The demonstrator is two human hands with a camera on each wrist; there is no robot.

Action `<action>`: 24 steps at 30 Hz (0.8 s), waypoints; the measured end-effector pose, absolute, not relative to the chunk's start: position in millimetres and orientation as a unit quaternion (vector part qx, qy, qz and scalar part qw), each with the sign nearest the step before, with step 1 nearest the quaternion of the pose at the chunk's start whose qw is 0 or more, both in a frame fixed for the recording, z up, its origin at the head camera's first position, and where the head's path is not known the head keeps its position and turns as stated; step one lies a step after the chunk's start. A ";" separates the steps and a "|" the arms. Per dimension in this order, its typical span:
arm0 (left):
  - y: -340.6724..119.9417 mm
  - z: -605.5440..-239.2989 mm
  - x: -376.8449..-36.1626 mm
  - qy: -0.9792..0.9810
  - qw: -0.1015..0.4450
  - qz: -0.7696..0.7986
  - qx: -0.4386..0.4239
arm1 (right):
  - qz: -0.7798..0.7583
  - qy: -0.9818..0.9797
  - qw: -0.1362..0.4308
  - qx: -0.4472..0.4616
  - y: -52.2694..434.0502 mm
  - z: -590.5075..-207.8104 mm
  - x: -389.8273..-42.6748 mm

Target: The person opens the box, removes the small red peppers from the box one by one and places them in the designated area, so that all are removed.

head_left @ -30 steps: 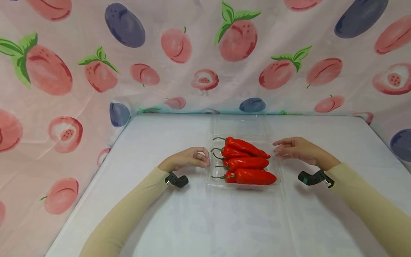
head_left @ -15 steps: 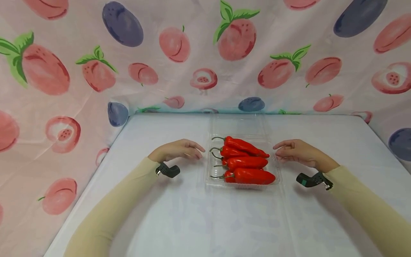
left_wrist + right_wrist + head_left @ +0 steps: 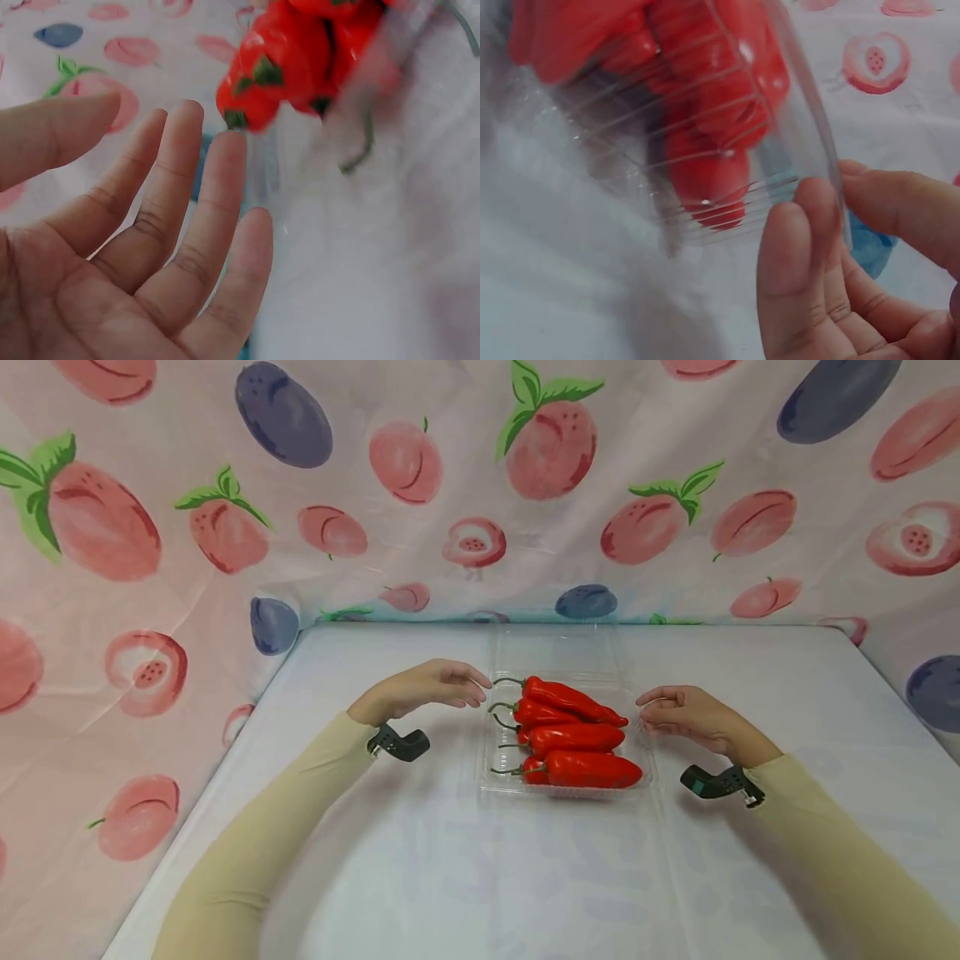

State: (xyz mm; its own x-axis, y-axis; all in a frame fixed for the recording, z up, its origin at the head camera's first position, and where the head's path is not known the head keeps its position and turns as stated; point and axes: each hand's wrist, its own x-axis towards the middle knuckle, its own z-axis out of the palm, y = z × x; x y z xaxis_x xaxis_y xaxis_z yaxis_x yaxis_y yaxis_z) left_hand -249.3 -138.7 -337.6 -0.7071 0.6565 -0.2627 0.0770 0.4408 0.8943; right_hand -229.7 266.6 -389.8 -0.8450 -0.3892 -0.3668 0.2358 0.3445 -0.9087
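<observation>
A clear plastic tray (image 3: 570,795) holding several red peppers (image 3: 573,735) sits mid-table, its clear lid (image 3: 558,652) lying open behind it. My left hand (image 3: 442,685) hovers by the tray's far left corner with relaxed, straight fingers and holds nothing; the left wrist view shows its bare palm (image 3: 150,247) facing the peppers (image 3: 292,60). My right hand (image 3: 682,710) is at the tray's right edge. In the right wrist view its fingertips (image 3: 802,240) lie against the tray's rim (image 3: 810,120), the thumb apart on the other side, the peppers (image 3: 705,172) behind the wall.
The white table (image 3: 450,877) is bordered behind and at both sides by a hanging fruit-print cloth (image 3: 375,527). Black wrist cameras (image 3: 401,745) (image 3: 716,782) sit under both sleeves.
My left hand has uncurled, lifted off the tray's left edge and moved up toward its far left corner. The right hand has barely shifted; tray and peppers are unmoved.
</observation>
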 end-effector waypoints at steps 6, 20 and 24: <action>-116.0 -330.4 -244.4 0.790 0.308 0.459 0.266 | -0.558 0.788 0.254 -0.055 263.9 -388.5 -226.3; -87.8 -323.1 -242.6 0.793 0.293 0.449 0.288 | -0.518 0.822 0.228 -0.066 261.9 -387.5 -222.9; -86.0 -320.7 -244.3 0.787 0.296 0.453 0.297 | -0.525 0.816 0.228 -0.078 266.1 -390.0 -223.7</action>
State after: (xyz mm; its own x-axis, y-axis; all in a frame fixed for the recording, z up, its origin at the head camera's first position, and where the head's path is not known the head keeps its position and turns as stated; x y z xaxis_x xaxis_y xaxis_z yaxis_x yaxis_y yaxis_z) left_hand -244.3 -86.0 -320.7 -0.6473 0.7364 -0.1969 0.1995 0.4130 0.8886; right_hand -223.7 266.1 -390.0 -0.8840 -0.3668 -0.2898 0.1114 0.4368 -0.8926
